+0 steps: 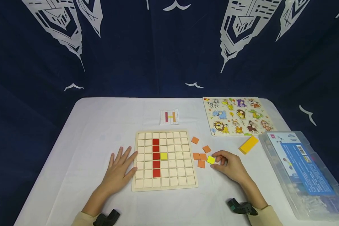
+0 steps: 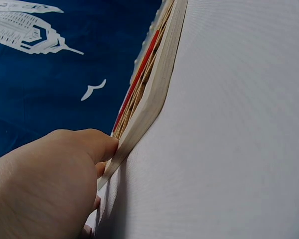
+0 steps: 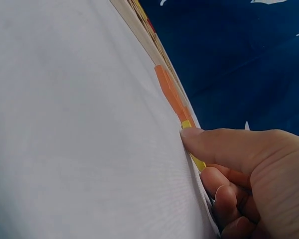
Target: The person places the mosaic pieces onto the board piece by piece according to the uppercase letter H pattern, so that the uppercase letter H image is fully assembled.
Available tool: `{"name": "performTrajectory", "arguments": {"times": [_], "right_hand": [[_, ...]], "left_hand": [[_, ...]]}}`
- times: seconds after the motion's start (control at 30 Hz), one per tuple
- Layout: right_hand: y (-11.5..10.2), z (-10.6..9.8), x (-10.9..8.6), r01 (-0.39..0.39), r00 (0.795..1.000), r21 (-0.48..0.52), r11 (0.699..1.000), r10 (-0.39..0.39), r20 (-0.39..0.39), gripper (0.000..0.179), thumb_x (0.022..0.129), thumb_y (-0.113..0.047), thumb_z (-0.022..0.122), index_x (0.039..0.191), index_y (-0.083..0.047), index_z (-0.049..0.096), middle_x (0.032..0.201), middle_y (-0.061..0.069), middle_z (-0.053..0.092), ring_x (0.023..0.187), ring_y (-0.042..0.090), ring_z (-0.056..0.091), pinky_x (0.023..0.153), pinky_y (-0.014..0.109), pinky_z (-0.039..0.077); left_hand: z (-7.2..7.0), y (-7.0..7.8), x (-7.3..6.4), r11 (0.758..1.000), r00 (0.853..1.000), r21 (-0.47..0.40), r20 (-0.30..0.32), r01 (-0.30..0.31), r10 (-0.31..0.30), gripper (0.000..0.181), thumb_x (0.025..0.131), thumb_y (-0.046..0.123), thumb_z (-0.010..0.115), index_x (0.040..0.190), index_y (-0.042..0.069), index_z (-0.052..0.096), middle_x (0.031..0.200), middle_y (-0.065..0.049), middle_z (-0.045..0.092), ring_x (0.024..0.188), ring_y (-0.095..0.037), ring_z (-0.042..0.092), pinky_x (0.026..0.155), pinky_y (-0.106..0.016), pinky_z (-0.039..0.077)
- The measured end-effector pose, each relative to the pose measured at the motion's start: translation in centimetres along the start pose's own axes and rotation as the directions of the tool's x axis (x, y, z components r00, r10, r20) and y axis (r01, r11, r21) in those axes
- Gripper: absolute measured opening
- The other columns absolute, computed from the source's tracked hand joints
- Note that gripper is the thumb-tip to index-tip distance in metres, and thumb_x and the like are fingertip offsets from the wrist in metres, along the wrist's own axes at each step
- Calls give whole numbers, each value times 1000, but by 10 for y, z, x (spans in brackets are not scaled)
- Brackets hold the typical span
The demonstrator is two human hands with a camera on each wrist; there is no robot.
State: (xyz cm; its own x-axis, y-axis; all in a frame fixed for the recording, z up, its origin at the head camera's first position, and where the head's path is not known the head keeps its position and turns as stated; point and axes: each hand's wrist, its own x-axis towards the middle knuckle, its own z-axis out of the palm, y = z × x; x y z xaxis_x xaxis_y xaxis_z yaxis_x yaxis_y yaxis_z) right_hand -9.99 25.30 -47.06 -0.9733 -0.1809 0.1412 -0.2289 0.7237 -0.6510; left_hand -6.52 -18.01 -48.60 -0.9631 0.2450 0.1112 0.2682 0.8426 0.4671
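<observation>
A wooden grid board (image 1: 174, 190) lies mid-table, with several red square tiles (image 1: 156, 164) in one column and a yellow tile (image 1: 164, 156) beside the middle red one. At the board's left edge rests my left hand (image 1: 117, 172), fingers spread and fairly straight, fingertips at the rim. In the left wrist view its thumb (image 2: 102, 144) lies against the board's side. My right hand (image 1: 230, 164) pinches a second yellow tile (image 1: 211, 159) between thumb and fingers, right of the board. Several orange tiles (image 1: 201, 164) lie loose between that hand and the board.
Behind the board lies a small pattern card (image 1: 169, 122) with coloured squares. An animal puzzle board (image 1: 228, 122) is at the back right. A yellow-orange block (image 1: 248, 144) sits near a clear plastic case (image 1: 296, 204) on the right. A dark blue patterned cloth (image 1: 158, 56) hangs behind the table.
</observation>
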Motion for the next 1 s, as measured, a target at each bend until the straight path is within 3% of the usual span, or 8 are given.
{"name": "performTrajectory", "arguments": {"times": [0.57, 0.77, 1.0], "right_hand": [[-8, -6, 4, 18, 999, 12, 1000, -17, -34, 25, 72, -3, 84, 92, -7, 69, 73, -4, 59, 62, 6, 47, 55, 20, 41], [-34, -4, 21, 99, 995, 60, 993, -101, 21, 24, 73, -3, 81, 93, -10, 69, 74, -5, 59, 63, 11, 50, 56, 21, 41], [-76, 20, 49, 161, 969, 111, 981, -178, 169, 23, 75, -9, 83, 93, -10, 69, 74, -5, 59, 59, 6, 45, 54, 20, 39]], "left_hand": [[-3, 3, 0, 1000, 1000, -17, 5, 3, -3, 57, 97, 33, 57, 149, 16, 43, 160, -14, 27, 150, -42, 9, 116, -64, 0], [-3, 3, 0, 1000, 1000, -10, 2, 3, -3, 57, 96, 32, 58, 149, 16, 43, 160, -14, 27, 150, -42, 9, 116, -64, 0], [-1, 2, -1, 1000, 1000, -18, -1, 1, -1, 57, 97, 33, 57, 149, 17, 43, 161, -14, 26, 150, -42, 8, 116, -64, -1]]}}
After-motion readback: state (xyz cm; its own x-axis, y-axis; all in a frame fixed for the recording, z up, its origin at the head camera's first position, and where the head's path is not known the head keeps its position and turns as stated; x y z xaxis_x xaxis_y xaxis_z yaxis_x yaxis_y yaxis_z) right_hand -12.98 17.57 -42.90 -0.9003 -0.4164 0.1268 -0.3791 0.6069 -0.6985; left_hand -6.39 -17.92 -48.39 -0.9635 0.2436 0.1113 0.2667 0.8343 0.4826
